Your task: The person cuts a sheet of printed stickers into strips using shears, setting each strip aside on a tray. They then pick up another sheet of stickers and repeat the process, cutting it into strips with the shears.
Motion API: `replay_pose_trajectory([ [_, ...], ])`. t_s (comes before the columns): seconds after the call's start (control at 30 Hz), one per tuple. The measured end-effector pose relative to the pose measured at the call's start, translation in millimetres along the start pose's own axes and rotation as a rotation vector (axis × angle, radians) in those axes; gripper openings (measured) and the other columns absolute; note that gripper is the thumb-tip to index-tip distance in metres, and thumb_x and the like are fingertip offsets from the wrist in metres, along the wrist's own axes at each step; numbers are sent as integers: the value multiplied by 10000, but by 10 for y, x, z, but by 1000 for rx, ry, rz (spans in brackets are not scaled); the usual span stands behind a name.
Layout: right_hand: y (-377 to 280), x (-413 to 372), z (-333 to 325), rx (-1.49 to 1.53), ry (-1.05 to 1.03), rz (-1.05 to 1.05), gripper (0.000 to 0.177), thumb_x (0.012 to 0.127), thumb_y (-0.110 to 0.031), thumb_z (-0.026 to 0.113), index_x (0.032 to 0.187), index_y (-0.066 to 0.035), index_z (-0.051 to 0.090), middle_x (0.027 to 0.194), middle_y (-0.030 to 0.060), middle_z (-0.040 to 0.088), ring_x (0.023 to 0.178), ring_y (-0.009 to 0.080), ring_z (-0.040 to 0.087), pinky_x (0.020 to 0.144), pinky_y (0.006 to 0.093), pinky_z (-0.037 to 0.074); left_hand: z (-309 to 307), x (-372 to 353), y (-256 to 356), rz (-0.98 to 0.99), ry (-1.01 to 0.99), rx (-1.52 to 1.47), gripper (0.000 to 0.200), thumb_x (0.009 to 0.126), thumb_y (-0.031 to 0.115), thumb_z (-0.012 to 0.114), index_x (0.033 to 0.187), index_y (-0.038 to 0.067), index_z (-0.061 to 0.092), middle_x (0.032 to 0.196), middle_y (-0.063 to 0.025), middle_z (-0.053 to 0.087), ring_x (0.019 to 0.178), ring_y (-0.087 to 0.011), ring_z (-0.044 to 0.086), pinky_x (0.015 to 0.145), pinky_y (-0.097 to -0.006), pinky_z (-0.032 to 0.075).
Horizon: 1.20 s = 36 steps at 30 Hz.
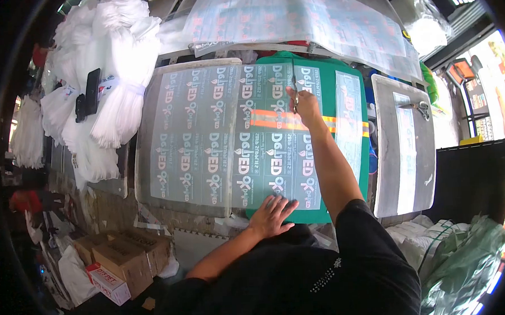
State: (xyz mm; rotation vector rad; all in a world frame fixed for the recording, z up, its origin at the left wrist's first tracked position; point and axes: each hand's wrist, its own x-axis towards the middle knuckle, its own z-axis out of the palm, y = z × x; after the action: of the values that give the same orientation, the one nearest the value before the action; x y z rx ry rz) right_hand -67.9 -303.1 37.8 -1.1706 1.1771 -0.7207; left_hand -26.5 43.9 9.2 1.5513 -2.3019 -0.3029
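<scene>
Printed film [206, 137] judged thin, limp, slippery; I pinned its 6 o'clock edge under my flat, spread left hand [272, 216], right hand [305, 107] clamped on scissors [295, 96] at 1 o'clock.

A garment-printing workshop: printed transfer sheets [206, 137], bundled white cloth [113, 68], cardboard boxes [121, 259].

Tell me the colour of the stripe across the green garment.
The stripe is orange with a pale middle band; head view.

I see cardboard boxes [121, 259] on the floor, lower left. White bundles [111, 79] pile above them. Daylight enters at right.
</scene>
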Motion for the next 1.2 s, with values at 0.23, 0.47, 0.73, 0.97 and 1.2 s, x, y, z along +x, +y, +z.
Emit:
replay_pose_trajectory([
  [0.23, -332, -1433, -191, -52, 46, -235, 358, 930, -337, 673, 838, -12, 553, 621, 24, 553, 549, 105, 552, 495, 269, 441, -112, 60, 42, 16, 11, -131, 688, 834, 469, 657, 1393, 104, 488, 1196, -159, 484, 1127, -359, 470, 988, -532, 374],
  [0.47, 661, -3421, -1017, -28, 303, 87, 442, 860, -387, 753, 870, 20, 582, 659, 34, 574, 555, 107, 569, 493, 274, 459, -25, 659, -1, 18, 140, -77, 722, 854, 494, 651, 1416, 86, 449, 1437, -203, 408, 1308, -406, 398, 1041, -564, 324],
  [0.73, 974, -4468, -1954, 251, 746, -22, 297, 905, -251, 724, 806, -68, 512, 669, -16, 537, 524, 80, 523, 476, 242, 418, 102, 1121, -10, -151, 345, -514, 408, 951, 221, 606, 1302, 19, 554, 1248, -204, 614, 1145, -360, 601, 980, -432, 455],
  [0.97, 1106, -4265, -2410, 294, 684, -13, 326, 904, -296, 727, 809, -68, 514, 609, -8, 516, 495, 79, 500, 446, 237, 382, 51, 1435, 415, -38, 290, -624, 493, 956, 221, 607, 1393, 29, 481, 1422, -205, 494, 1322, -375, 465, 1092, -413, 379],
  [1.2, 1044, -4035, -3024, 209, 492, 51, 376, 874, -336, 760, 819, -48, 524, 617, 2, 519, 522, 89, 523, 468, 258, 424, 410, 1591, 676, 135, -146, -339, 610, 900, 354, 664, 1414, 84, 478, 1535, -168, 352, 1434, -369, 297, 1172, -458, 276],
])
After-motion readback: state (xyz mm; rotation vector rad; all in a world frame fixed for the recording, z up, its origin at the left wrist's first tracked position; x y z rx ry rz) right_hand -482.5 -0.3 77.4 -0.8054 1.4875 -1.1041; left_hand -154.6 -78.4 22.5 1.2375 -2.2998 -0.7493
